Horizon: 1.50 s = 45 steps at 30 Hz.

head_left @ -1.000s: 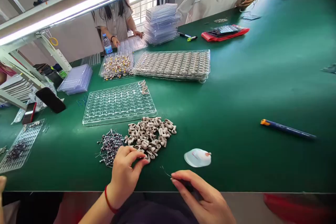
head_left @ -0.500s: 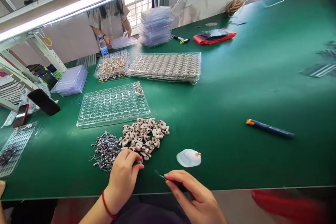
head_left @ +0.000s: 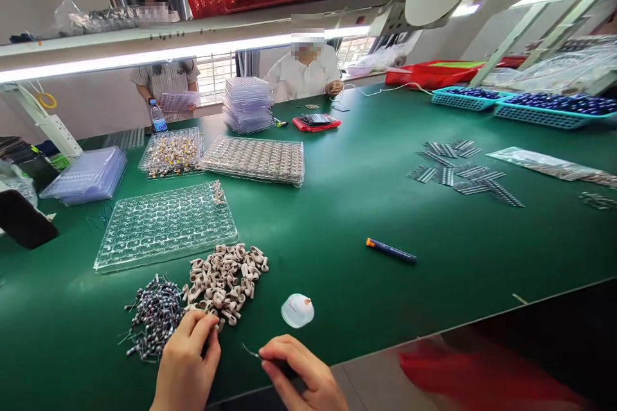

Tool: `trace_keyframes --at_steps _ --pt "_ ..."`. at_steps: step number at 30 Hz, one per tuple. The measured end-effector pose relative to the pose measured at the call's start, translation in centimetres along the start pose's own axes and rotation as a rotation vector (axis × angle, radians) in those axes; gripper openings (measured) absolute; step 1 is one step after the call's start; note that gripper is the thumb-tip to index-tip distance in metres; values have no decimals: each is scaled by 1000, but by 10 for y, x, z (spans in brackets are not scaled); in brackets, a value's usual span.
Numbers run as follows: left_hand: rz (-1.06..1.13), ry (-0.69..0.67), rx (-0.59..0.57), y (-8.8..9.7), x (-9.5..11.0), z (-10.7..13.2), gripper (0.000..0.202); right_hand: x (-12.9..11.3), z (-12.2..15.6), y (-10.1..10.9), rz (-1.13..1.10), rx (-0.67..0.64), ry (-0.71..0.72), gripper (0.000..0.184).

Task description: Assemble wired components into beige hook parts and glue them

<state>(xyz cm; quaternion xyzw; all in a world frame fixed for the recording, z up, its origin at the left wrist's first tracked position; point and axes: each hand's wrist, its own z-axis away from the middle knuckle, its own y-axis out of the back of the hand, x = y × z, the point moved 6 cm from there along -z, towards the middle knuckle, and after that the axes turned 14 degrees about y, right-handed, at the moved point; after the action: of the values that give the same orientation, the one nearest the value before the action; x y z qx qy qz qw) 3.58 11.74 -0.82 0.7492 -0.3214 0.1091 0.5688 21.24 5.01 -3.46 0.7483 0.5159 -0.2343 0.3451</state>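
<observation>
My left hand (head_left: 187, 359) is closed in a pinch at the near edge of a heap of small beige hollow shells (head_left: 226, 276). A beige shell (head_left: 220, 325) shows at its fingertips, mostly hidden by them. To its left lies a heap of small dark parts with thin wire leads (head_left: 155, 320). My right hand (head_left: 303, 369) pinches a small part with a thin wire lead (head_left: 249, 352); the lead points left toward my other hand, and the body is hidden in the fingers. Beyond the right hand is a whitish disc (head_left: 297, 311) with a small orange-brown spot.
A clear compartment tray (head_left: 166, 225) with a few beige shells stands behind the heaps. Farther back are a filled tray (head_left: 255, 157) and stacked clear trays (head_left: 248, 103). A blue pen-like tool (head_left: 391, 250) lies right. Two people are across the green table (head_left: 337, 205).
The camera view has swung right and up, so baskets and a fan now show. Both hands keep their pinches, the right still on the wired part. The far-left person has lifted a clear sheet.
</observation>
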Motion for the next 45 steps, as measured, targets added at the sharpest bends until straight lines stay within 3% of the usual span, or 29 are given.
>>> trace_keyframes --at_steps 7,10,13,17,31,45 --pt "307 177 -39 20 1 3 17 -17 -10 3 -26 41 4 13" --pt "644 431 -156 17 -5 10 9 -22 -14 2 -45 41 3 15" --pt "1026 730 -258 7 -11 21 14 -26 -17 0 -79 22 9 16" --pt "1256 902 -289 2 -9 27 22 -31 -21 -1 -127 4 -3 17" --pt "1404 1006 -377 -4 -4 28 22 -26 -17 -2 -232 -19 -88 17" --pt "1387 1014 -390 -5 -5 30 21 -35 -20 -3 -166 -38 6 18"
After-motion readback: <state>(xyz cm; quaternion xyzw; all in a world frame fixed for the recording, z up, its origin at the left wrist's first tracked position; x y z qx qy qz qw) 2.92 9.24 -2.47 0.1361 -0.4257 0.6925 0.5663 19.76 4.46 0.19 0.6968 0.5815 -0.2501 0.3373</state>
